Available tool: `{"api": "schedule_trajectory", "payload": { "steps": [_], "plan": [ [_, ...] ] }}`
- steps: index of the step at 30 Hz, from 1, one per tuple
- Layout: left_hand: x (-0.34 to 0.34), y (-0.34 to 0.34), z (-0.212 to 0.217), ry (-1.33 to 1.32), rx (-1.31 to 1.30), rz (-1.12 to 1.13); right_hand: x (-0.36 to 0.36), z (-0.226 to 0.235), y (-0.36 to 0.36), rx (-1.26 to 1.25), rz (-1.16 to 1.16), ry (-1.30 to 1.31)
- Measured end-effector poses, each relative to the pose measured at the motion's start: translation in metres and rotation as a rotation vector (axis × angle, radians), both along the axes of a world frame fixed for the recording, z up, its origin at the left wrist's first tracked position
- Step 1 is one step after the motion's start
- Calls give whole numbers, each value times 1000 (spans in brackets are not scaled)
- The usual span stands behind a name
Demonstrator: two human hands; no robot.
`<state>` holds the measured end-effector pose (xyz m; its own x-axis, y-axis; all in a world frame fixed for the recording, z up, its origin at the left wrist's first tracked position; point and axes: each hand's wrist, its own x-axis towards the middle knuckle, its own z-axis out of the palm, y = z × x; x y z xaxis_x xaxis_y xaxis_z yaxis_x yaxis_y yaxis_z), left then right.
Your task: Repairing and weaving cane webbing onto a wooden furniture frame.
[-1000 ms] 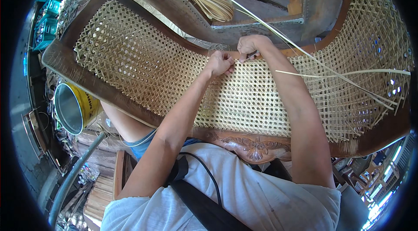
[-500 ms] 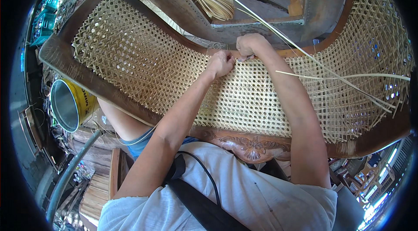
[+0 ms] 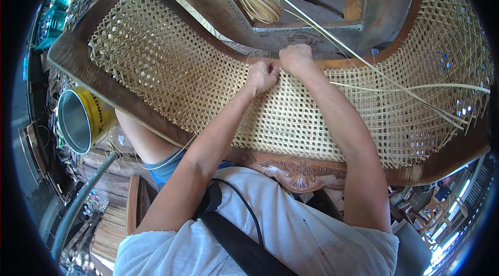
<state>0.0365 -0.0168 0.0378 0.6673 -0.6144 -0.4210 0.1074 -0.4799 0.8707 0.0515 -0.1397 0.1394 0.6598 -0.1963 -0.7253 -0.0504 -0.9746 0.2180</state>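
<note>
A curved dark wooden chair frame lies across my lap, filled with woven cane webbing (image 3: 291, 115). Its near rail (image 3: 301, 172) carries a carved flower. At the far edge of the weave, my left hand (image 3: 262, 76) is closed, thumb and fingers pinched together against the cane; whatever is between them is too small to make out. Right beside it, my right hand (image 3: 297, 58) is curled into a fist over the far rail, its fingertips hidden underneath. Loose cane strands (image 3: 410, 90) cross the weave to the right of my right forearm.
A coiled bundle of cane (image 3: 260, 5) lies beyond the frame, next to another wooden frame part (image 3: 312, 37). On the left stands a yellow bucket (image 3: 99, 115) near a metal pipe (image 3: 86, 198). Teal crates (image 3: 52, 26) show at the far left.
My right hand has shifted slightly left and turned knuckles-up, closer to my left hand. The left hand stays nearly in place.
</note>
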Motion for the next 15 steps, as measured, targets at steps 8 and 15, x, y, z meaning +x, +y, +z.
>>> {"api": "schedule_trajectory", "payload": {
  "steps": [8,15],
  "plan": [
    [5,1,5,-2,60,-65,-16,7,17,-69,36,-38],
    [-1,0,14,-79,60,-22,-30,-9,3,-44,-110,-157]
  ]
}}
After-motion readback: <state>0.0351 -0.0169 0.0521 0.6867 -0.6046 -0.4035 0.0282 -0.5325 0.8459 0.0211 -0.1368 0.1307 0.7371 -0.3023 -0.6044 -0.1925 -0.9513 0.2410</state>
